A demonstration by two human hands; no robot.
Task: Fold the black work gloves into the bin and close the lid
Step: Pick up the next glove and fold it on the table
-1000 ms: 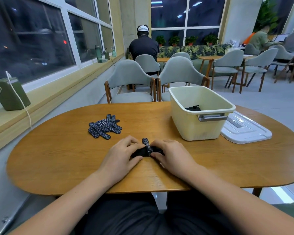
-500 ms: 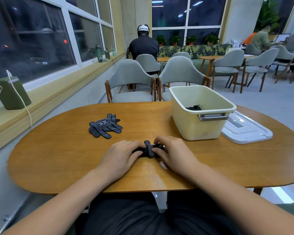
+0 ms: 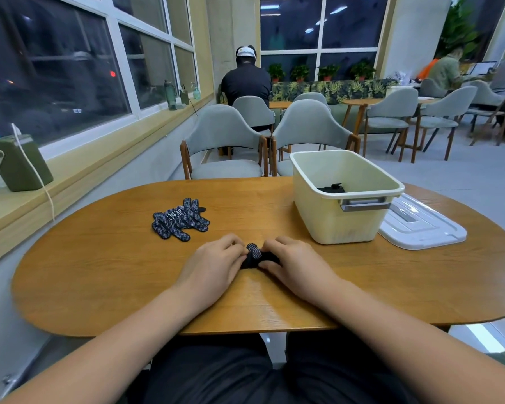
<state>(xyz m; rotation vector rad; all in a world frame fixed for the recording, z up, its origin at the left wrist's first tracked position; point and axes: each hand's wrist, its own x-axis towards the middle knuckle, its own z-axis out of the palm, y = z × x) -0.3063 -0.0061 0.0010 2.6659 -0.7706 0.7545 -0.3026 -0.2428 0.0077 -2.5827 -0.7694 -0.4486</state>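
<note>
A black dotted work glove point(image 3: 256, 257) lies bunched on the wooden table point(image 3: 105, 281), pinched from both sides by my left hand point(image 3: 213, 265) and my right hand point(image 3: 296, 265). Only a small part of it shows between my fingers. Another pair of black dotted gloves point(image 3: 180, 218) lies flat to the far left of my hands. The cream bin point(image 3: 344, 225) stands open at the right, with a dark folded glove point(image 3: 331, 188) on its bottom. Its white lid point(image 3: 420, 225) rests flat on the table just right of the bin.
Two grey chairs point(image 3: 225, 147) stand behind the table. A green box with a white cable point(image 3: 18, 161) sits on the window ledge at the left. A person point(image 3: 247, 80) sits with their back to me farther off, and more tables and chairs fill the right background.
My hands have shifted slightly away from me on the table and squeezed closer together, so the glove between them is bunched tighter and shows less.
</note>
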